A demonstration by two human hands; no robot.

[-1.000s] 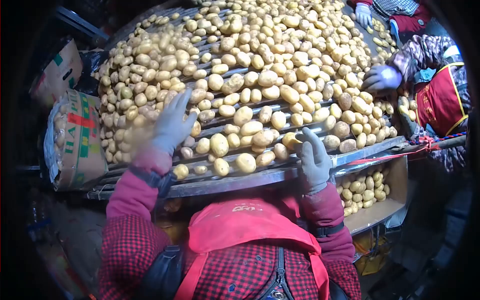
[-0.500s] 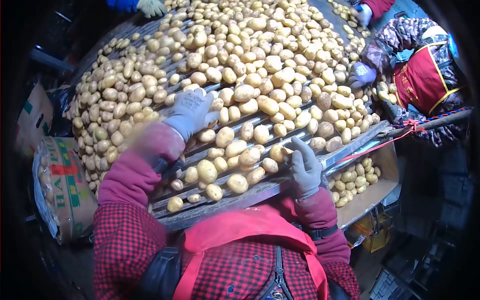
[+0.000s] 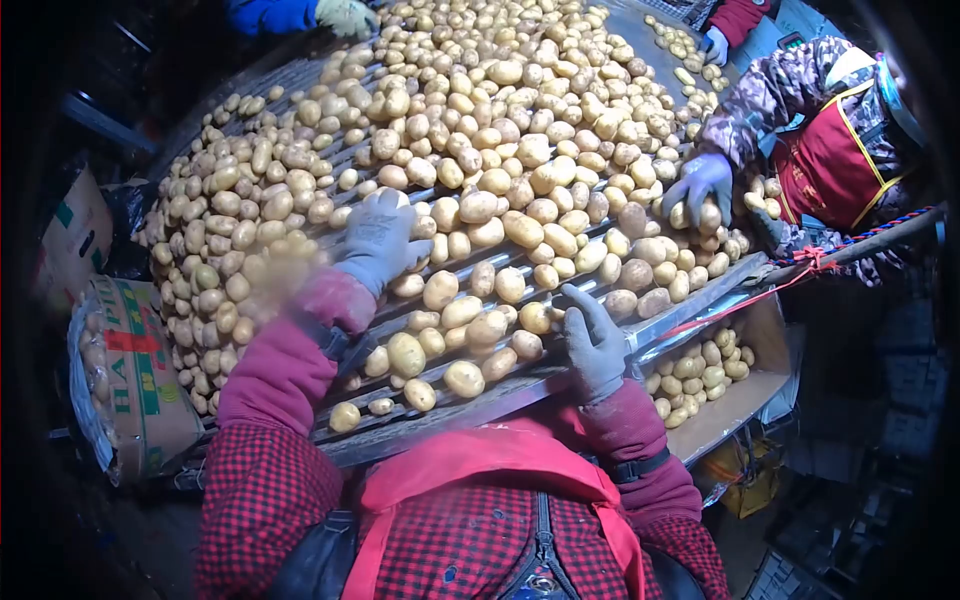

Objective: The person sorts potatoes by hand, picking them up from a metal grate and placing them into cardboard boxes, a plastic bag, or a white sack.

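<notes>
A broad heap of potatoes (image 3: pixel 480 207) lies over a slatted metal table (image 3: pixel 460 385). My left hand (image 3: pixel 380 240), in a grey glove, rests at the heap's near left, fingers stretched forward and thumb apart, touching potatoes. I see nothing gripped in it, though its palm is hidden. At the table's front edge my right hand (image 3: pixel 594 350), gloved alike, has its index finger and thumb apart. It is beside a potato with a dark spot (image 3: pixel 536 318) and holds nothing visible. Several loose potatoes (image 3: pixel 463 378) lie on the slats between my hands.
Below the front edge at right stands a cardboard box of potatoes (image 3: pixel 735 400). A printed carton (image 3: pixel 150 390) is at the left. A co-worker's purple-gloved hand (image 3: pixel 703 185) grasps potatoes at right; other gloved hands (image 3: pixel 345 17) show at the far edge. A rail with red cord (image 3: pixel 820 258) juts out right.
The co-worker's purple-gloved hand at right has moved onto the potatoes and grasps some. The view has shifted slightly. My own hands keep nearly the same place over the potatoes.
</notes>
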